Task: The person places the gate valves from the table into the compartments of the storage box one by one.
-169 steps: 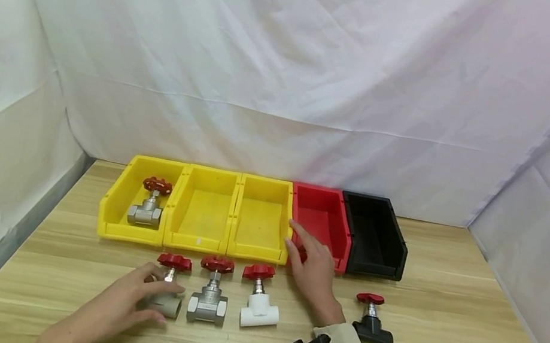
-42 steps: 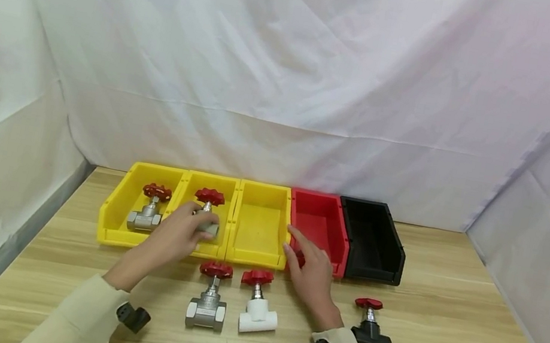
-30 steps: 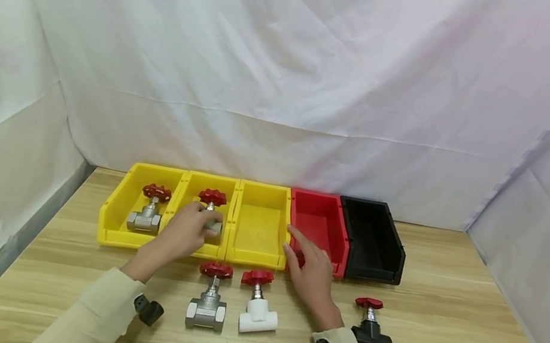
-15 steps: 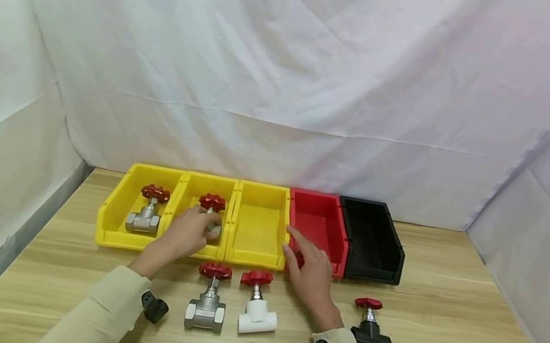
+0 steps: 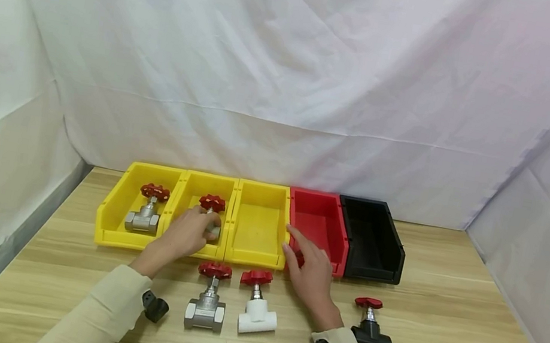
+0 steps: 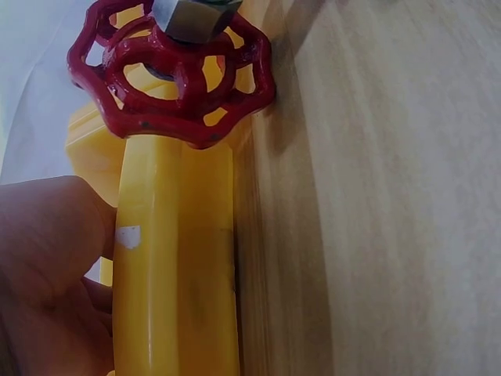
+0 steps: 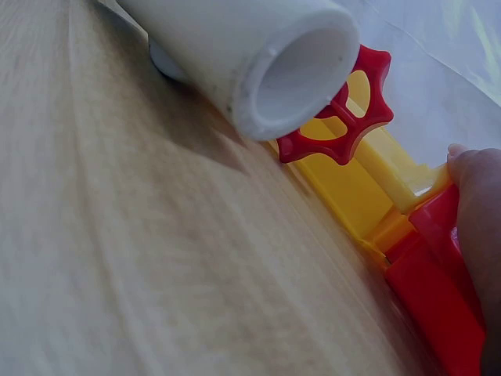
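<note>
My left hand reaches into the second yellow bin and grips the grey body of a valve with a red handwheel, which lies there; the hand covers part of it. In the left wrist view that hand is behind the bin's yellow front wall. My right hand rests with relaxed, spread fingers at the edge between the third yellow bin and the red bin. The right wrist view shows it beside the red plastic.
A steel valve lies in the leftmost yellow bin. On the wooden table stand another steel valve, a white valve and a black valve. A black bin ends the row at the right. White cloth hangs behind.
The left hand has carried the grey valve from the table into the second yellow bin, then shifted slightly right. During the last half second both hands are nearly still.
</note>
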`<control>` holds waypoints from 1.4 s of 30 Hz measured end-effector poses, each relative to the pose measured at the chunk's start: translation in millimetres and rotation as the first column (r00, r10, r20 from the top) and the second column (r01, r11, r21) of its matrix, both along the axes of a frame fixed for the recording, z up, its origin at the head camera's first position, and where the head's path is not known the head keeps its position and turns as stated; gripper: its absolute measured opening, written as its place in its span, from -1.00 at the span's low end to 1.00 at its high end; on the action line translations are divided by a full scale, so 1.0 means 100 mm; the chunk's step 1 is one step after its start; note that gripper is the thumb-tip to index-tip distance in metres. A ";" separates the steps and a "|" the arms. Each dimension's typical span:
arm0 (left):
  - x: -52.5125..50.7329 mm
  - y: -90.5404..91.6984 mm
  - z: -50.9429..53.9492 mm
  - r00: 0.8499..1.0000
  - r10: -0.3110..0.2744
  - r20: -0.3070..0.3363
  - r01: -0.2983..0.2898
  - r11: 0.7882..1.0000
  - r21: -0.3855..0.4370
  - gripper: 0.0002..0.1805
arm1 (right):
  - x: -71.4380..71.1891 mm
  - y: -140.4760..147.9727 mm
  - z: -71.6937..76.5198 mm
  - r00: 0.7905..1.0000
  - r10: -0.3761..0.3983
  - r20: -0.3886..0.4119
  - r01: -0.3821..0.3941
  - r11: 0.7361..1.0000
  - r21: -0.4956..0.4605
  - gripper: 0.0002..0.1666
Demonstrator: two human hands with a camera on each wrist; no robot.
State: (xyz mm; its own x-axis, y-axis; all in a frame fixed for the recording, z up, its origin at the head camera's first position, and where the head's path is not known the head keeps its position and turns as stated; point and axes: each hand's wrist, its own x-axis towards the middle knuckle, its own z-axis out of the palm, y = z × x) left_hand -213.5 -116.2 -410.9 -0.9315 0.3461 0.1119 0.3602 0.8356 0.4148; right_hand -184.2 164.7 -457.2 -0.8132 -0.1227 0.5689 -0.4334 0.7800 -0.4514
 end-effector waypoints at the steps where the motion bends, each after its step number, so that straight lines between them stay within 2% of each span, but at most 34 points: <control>1: 0.00 0.00 0.00 1.000 0.001 0.001 -0.001 1.000 -0.001 -0.78 | 0.00 0.00 0.00 1.000 0.000 0.000 0.000 1.000 0.000 -0.34; 17: -0.01 0.00 0.05 1.000 0.010 0.015 -0.009 0.998 -0.058 -0.77 | -0.03 0.00 0.02 1.000 0.019 -0.006 -0.019 1.000 -0.009 -0.33; 34: 0.01 0.04 0.10 0.998 0.024 0.061 -0.017 0.994 -0.104 -0.81 | -0.01 0.00 0.01 1.000 0.012 -0.002 -0.012 1.000 -0.006 -0.33; 42: 0.03 0.04 0.10 0.999 0.013 0.052 -0.007 0.994 -0.113 -0.82 | 0.00 0.01 0.00 1.000 0.018 -0.019 -0.018 1.000 -0.006 -0.34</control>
